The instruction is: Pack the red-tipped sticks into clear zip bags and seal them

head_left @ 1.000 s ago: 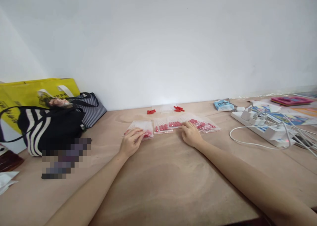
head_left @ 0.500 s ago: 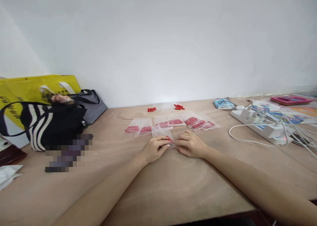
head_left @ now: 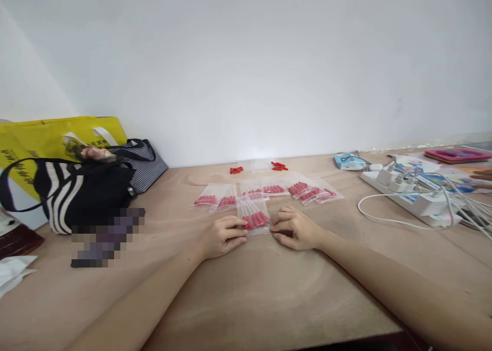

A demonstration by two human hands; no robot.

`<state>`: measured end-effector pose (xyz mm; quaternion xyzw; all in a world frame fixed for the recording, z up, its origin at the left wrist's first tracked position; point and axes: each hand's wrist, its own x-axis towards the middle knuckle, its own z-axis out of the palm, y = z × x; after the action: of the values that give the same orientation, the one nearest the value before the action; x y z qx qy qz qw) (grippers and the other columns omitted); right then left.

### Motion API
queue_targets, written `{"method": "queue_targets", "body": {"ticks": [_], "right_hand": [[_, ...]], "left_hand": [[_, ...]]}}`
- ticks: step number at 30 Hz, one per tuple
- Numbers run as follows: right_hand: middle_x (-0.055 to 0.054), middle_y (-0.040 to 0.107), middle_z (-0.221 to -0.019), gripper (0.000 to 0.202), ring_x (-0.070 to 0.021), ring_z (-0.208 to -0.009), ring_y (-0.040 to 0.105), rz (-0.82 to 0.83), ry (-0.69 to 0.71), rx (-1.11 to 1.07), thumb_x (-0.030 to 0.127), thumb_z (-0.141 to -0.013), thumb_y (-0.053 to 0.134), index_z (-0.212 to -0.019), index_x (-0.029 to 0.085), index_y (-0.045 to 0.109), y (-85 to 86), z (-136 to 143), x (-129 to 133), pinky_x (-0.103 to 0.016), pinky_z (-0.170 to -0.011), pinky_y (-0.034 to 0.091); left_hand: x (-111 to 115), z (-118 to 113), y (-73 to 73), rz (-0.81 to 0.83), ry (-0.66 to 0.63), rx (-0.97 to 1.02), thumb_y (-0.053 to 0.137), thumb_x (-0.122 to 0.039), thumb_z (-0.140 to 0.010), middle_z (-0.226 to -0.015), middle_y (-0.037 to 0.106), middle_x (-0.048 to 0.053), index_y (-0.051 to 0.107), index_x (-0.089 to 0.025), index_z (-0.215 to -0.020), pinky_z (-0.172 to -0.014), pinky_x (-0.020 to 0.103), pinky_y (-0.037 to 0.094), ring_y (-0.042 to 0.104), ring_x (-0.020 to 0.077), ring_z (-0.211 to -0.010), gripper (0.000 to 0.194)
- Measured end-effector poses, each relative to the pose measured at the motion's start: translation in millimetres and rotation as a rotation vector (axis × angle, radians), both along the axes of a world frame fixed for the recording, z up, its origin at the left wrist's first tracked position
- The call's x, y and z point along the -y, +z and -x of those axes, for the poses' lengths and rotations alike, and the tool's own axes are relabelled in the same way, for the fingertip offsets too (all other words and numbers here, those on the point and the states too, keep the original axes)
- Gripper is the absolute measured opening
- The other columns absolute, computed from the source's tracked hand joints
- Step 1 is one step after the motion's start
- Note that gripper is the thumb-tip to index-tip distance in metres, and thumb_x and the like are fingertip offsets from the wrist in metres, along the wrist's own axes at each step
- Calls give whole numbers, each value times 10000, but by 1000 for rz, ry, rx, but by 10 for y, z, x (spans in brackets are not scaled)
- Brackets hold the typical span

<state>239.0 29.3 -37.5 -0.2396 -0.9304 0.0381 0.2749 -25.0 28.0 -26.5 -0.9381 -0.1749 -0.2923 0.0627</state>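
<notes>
Wooden table (head_left: 249, 294), bearing all parts shown. The row of packets (head_left: 272, 184), taken as landmark, lies across it in partly overlapping clear sleeves. White power strip (head_left: 405, 197): well apart, to the right of the row. Right hand (head_left: 295, 229): on the near side of the row, fingers curled, tips at the lower right edge of the front packet (head_left: 258, 232). Left hand (head_left: 223, 235): likewise near of the row, fingers loosely bent at the packet's left edge. Whether either hand pinches the film or merely rests against it cannot be told. Front packet: flat, immediately near of the row, between the hands. Light, equal pressure at both edges should smooth the film best; a one-sided tug would probably skew the contents. Red-tipped sticks (head_left: 255, 220): fanned inside the packet, tips toward its near edge, best left level. Loose red pieces (head_left: 236, 170): beyond the row, best left undisturbed.
</notes>
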Motion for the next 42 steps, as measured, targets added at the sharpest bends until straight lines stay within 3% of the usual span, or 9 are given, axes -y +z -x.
{"method": "queue_targets", "body": {"ticks": [5,9,16,21,26,32,37,42], "right_hand": [[-42,607,-778,150,-154,-744,519,39,-23,-62,228,-739,564,-849,185,655,-2,-1,4,-324,-708,402],[-33,595,-743,118,-147,-727,514,25,-24,-73,248,-731,581,-805,187,648,-2,-15,3,-311,-700,397],[-20,592,-713,203,-151,-717,495,-139,-174,-106,395,-703,616,-740,196,629,-45,30,9,-306,-684,331],[-12,594,-692,103,-139,-708,475,-277,-197,-101,283,-753,573,-764,203,637,-82,293,8,-293,-664,279],[-6,586,-657,127,-124,-669,462,-321,-226,-67,227,-782,536,-698,196,626,-100,443,-22,-287,-631,241],[-5,583,-658,134,-122,-667,460,-346,-218,-62,205,-789,514,-700,187,612,-112,464,-54,-288,-625,236],[-7,565,-621,190,-132,-656,432,-510,-175,-59,221,-807,489,-652,180,592,-100,595,-81,-307,-626,234],[-21,550,-618,220,-131,-636,404,-652,-138,15,141,-803,461,-604,156,554,-69,678,-96,-313,-601,220]], "left_hand": [[-20,2,-2,-263,-9,-45,452,-153,-861,-810,673,61,628,-129,-843,-638,232,539,638,138,-705,178],[-59,-26,-33,-367,3,-46,386,-117,-877,-793,670,50,608,-128,-814,-571,215,520,634,127,-658,231],[-92,-183,-46,-303,40,-83,367,-116,-884,-795,649,41,574,-130,-814,-552,209,491,611,116,-637,219],[-100,-193,-35,-233,51,-100,365,-125,-890,-772,633,43,563,-126,-788,-551,209,480,599,116,-634,223],[-111,-165,-64,-193,60,-43,371,-157,-896,-774,631,36,568,-135,-785,-560,204,481,601,111,-644,227],[-95,-156,-74,-267,61,7,391,-149,-883,-789,653,36,583,-147,-793,-573,212,495,614,115,-651,212],[-67,-146,-31,-320,70,-13,405,-146,-866,-756,657,37,586,-148,-767,-521,221,484,608,120,-607,206],[-48,-136,21,-371,77,-29,411,-133,-854,-755,664,36,590,-153,-768,-548,239,492,615,131,-620,199]]}}
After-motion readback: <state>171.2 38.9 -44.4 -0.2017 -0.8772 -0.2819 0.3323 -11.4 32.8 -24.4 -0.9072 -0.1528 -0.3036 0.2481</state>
